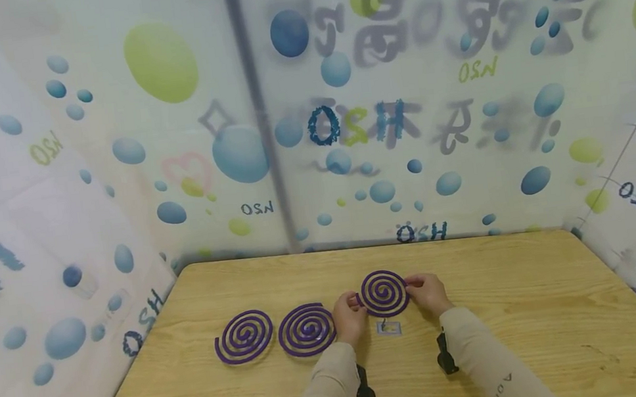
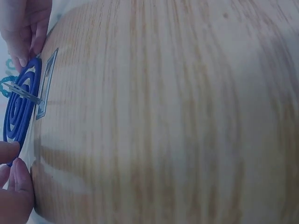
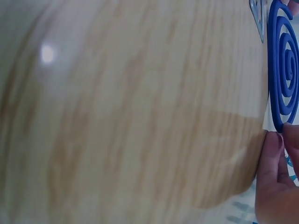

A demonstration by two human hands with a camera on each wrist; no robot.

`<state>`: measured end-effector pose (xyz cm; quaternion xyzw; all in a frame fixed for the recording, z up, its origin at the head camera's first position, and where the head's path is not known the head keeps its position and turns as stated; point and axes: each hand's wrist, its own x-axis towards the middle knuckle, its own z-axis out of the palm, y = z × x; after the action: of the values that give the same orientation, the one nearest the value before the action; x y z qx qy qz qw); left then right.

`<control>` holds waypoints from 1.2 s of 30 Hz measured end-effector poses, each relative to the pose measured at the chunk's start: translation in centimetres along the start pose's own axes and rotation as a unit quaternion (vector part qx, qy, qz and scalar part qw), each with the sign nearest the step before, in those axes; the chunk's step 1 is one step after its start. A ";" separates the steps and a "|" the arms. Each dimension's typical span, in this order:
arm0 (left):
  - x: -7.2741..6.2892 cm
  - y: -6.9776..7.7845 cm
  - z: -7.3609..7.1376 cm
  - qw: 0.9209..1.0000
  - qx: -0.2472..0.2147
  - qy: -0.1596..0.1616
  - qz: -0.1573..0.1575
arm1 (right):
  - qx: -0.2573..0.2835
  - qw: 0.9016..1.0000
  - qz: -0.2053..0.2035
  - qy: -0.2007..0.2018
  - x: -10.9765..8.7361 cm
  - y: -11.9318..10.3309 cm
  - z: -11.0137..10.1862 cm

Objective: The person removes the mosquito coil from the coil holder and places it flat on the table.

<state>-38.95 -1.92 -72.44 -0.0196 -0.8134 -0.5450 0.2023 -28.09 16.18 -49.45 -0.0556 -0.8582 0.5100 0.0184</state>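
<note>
A spiral mosquito coil, purple in the head view and blue in the wrist views, is held up on edge between my two hands. My left hand pinches its left rim between thumb and fingers. On the opposite rim, my right hand pinches it the same way. Just in front of the coil, a small metal coil stand lies on the table. Its raised prong overlaps the coil in the left wrist view; I cannot tell whether they touch.
Two more purple coils, a far-left coil and a nearer coil, lie on the wooden table to the left of my hands. A patterned curtain hangs behind the table's back edge.
</note>
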 end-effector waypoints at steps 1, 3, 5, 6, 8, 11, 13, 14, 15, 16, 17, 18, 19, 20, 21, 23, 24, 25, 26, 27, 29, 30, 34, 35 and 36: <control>-0.2 0.9 -0.4 1.000 0.005 0.004 0.007 | 0.000 1.000 0.000 0.001 0.0 0.0 0.0; -0.9 3.1 -1.5 1.000 0.010 -0.001 0.016 | 0.002 1.000 0.003 0.003 0.0 0.0 0.0; -1.4 4.9 -2.4 1.000 0.009 0.010 0.026 | 0.003 1.000 0.003 0.005 0.0 0.1 0.0; -1.6 5.7 -2.7 0.999 0.009 0.018 0.029 | 0.005 1.000 0.005 0.006 0.0 0.1 0.1; -1.8 6.8 -3.2 0.999 0.012 0.023 0.028 | 0.009 1.000 0.007 0.007 -0.1 0.0 0.1; -1.8 7.1 -3.3 0.999 0.017 0.027 0.020 | 0.024 1.000 0.012 0.003 -0.2 -0.1 0.1; -1.8 7.4 -3.3 0.999 0.023 0.028 0.010 | 0.032 0.999 0.020 0.001 -0.3 -0.2 0.0; -2.0 8.2 -3.7 0.999 0.029 0.024 -0.001 | 0.036 0.999 0.024 -0.001 -0.3 -0.3 0.0; -2.4 10.3 -4.6 0.999 0.025 0.021 -0.016 | 0.038 0.999 0.028 -0.004 -0.4 -0.3 0.0; -2.8 12.3 -5.5 0.999 0.022 0.025 -0.021 | 0.038 0.999 0.031 -0.004 -0.4 -0.4 0.0; -3.1 14.0 -6.3 0.999 0.020 0.013 -0.036 | 0.038 0.999 0.035 -0.005 -0.4 -0.4 0.0; -3.0 13.9 -6.2 0.999 0.017 0.012 -0.040 | 0.039 0.998 0.038 -0.006 -0.5 -0.5 -0.1; -2.6 12.4 -5.5 0.999 0.017 0.001 -0.047 | 0.041 0.998 0.040 -0.008 -0.4 -0.5 -0.1; -2.3 11.2 -5.0 0.998 0.018 -0.005 -0.052 | 0.043 0.998 0.042 -0.009 -0.4 -0.4 -0.1; -1.9 9.2 -4.1 0.998 0.016 -0.009 -0.053 | 0.045 0.998 0.043 -0.010 -0.4 -0.4 -0.1; -0.3 1.9 -0.6 0.999 0.022 -0.003 -0.041 | 0.051 0.998 0.045 -0.008 -0.4 -0.4 0.0; 0.3 -1.1 0.8 0.999 0.021 -0.005 -0.042 | 0.052 0.998 0.044 -0.008 -0.3 -0.4 0.0; 0.5 -2.0 1.2 0.998 0.025 -0.010 -0.050 | 0.053 0.998 0.043 -0.008 -0.3 -0.3 0.0; 0.4 -1.7 1.2 0.998 0.028 -0.009 -0.054 | 0.055 0.997 0.046 -0.006 -0.3 -0.3 -0.1; 0.4 -1.5 1.1 0.998 0.027 -0.015 -0.063 | 0.055 0.997 0.047 -0.004 -0.3 -0.3 -0.1; 0.0 -0.1 0.5 0.998 0.026 -0.007 -0.050 | 0.057 0.997 0.052 -0.004 -0.3 -0.3 0.0; -0.3 1.0 0.0 0.999 0.020 -0.011 -0.046 | 0.057 0.997 0.053 -0.005 -0.3 -0.3 0.0; -1.5 5.4 -2.4 1.000 0.005 -0.008 -0.013 | 0.058 0.997 0.056 -0.009 -0.3 -0.2 0.0; -1.7 6.4 -3.0 1.000 0.004 -0.011 -0.018 | 0.057 0.997 0.055 -0.009 -0.3 -0.2 0.0; -2.0 7.3 -3.5 1.000 -0.001 -0.014 -0.017 | 0.055 0.997 0.054 -0.011 -0.3 -0.1 0.0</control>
<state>-34.24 -1.71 -65.57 -0.0135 -0.8158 -0.5490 0.1814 -27.76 16.07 -49.32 -0.0953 -0.8248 0.5572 -0.0153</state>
